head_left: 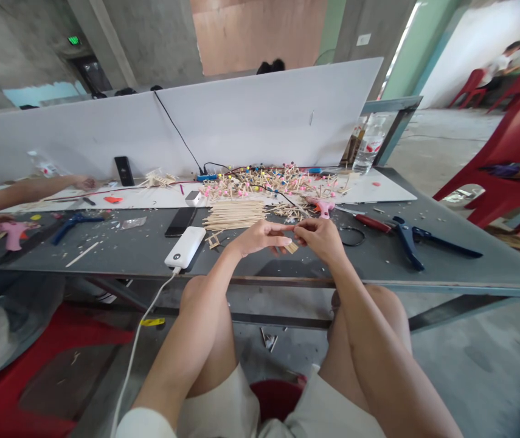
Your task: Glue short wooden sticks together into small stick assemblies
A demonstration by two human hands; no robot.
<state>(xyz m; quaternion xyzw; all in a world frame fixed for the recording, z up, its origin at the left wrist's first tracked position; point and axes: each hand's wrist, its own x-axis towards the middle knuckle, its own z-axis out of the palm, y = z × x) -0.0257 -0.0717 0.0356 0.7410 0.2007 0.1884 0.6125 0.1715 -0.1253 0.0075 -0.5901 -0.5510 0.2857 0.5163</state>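
Observation:
My left hand [262, 237] is above the front edge of the table, its fingers closed on a small wooden stick piece [291, 247]. My right hand [318, 236] meets the left fingertips in a pinch; what lies between its fingers is too small to make out. Just behind my hands is a row of thin wooden sticks [235, 215]. A little frame of sticks [214, 239] rests left of my left hand. Behind my right hand is a pink glue gun [325, 208], partly hidden, with cut stick pieces [289, 211] beside it.
A heap of sticks with coloured balls [269, 182] lies along the white divider [260, 121]. Left are a white power bank [185, 247] with a cable and a dark phone [180, 221]. Blue cutters [408, 243] lie right. A co-worker's arm [41, 190] reaches in at left.

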